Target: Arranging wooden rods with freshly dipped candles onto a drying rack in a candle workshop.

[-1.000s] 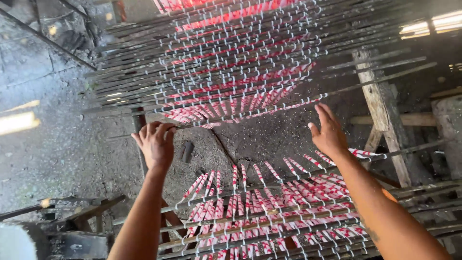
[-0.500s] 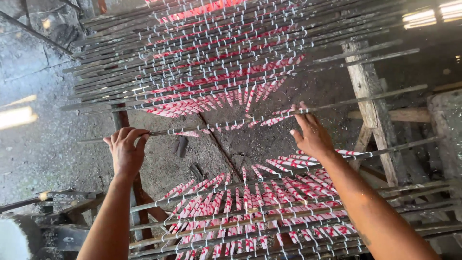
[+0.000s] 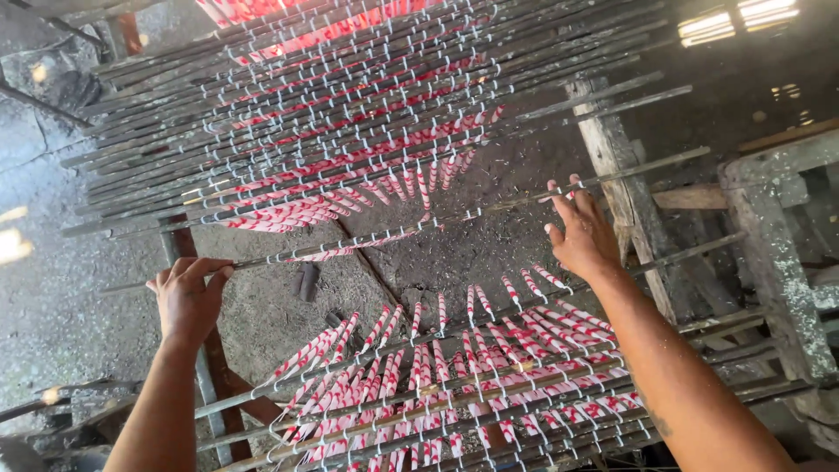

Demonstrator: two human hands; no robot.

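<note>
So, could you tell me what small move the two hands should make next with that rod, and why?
Probably slide the rod up against the far stack of rods. The left hand and right hand grip its two ends, and it sits alone in the gap between that stack and the near rows, its red-and-white pieces hanging free.

Two bare forearms enter from the lower edge, with no sleeves, gloves, watch or rings showing on them. The left hand (image 3: 188, 295) is broad, with short nails and creased knuckles. The right hand (image 3: 584, 236) has long fingers and short nails. A small dark mark, perhaps a tattoo, sits on the right forearm near the elbow.
</note>
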